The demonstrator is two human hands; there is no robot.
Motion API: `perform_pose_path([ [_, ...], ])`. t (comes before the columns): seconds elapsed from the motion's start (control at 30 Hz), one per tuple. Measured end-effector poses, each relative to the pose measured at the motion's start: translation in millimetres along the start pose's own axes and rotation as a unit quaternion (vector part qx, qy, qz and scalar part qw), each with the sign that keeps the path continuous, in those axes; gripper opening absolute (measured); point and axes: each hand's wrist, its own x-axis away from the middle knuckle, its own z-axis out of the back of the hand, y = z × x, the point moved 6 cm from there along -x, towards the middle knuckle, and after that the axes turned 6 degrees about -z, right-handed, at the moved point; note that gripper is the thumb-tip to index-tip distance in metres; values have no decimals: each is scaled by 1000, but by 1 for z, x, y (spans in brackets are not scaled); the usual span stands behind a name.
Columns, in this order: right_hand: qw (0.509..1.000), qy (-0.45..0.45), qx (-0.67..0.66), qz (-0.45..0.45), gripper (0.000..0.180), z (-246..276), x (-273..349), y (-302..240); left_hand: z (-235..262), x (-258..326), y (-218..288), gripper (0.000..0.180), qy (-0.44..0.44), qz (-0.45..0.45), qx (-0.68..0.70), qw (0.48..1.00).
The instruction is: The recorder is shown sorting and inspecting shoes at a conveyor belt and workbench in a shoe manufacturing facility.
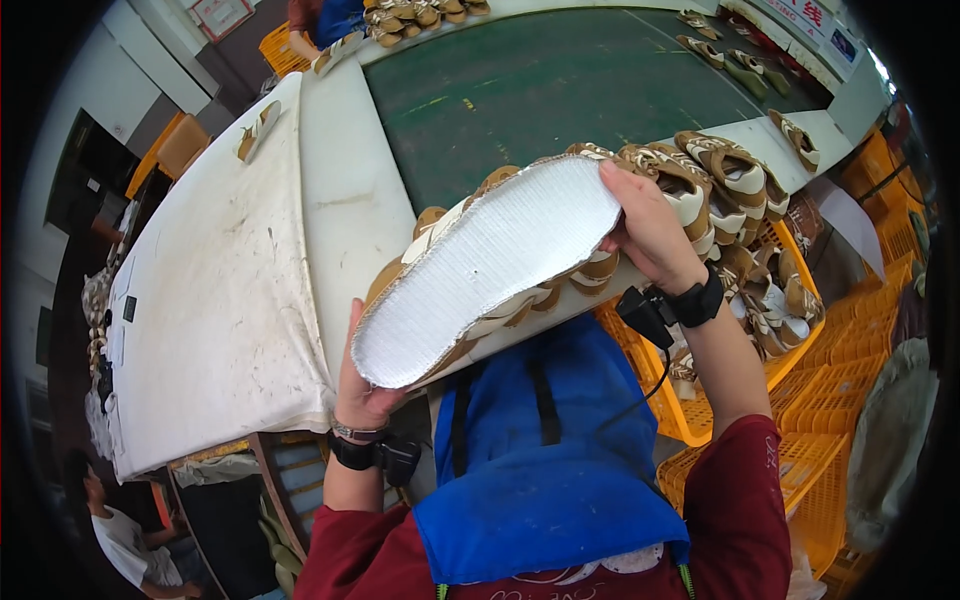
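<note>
Both my hands hold up a tan and white shoe (485, 265) with its underside facing me. That underside is a long, white, finely ribbed surface with a thin brown edge. My left hand (368, 392) grips the lower left end, its fingers partly hidden beneath. At the upper right end my right hand (650, 225) has its thumb on the white surface and its fingers behind. Several brown and white shoes (725, 165) stand in a row on the table edge just behind and to the right, partly covered by the held shoe.
A green conveyor belt (480, 100) runs beyond the white table border (345, 190). On the left is a cloth-covered tabletop (215, 280) with a single shoe (258, 132). Yellow crates (690, 425) stand at my right, one full of shoes. Other people are at the far left and top.
</note>
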Motion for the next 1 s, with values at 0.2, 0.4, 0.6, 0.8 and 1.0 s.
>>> perform_pose_path([
  [0.2,993,102,11,56,33,46,40,3,-19,27,92,37,51,-321,-399,858],
  [0.4,975,214,30,42,23,100,95,42,-67,-8,57,22,4,-327,-583,744],
  [0.6,959,275,45,50,18,127,133,62,-178,-54,-9,23,-194,-293,-699,622],
  [0.8,950,305,29,56,19,153,151,66,-284,-131,-62,28,-346,-289,-687,570],
  [1.0,947,316,20,58,18,172,156,74,-325,-203,-191,26,-428,-297,-732,439],
])
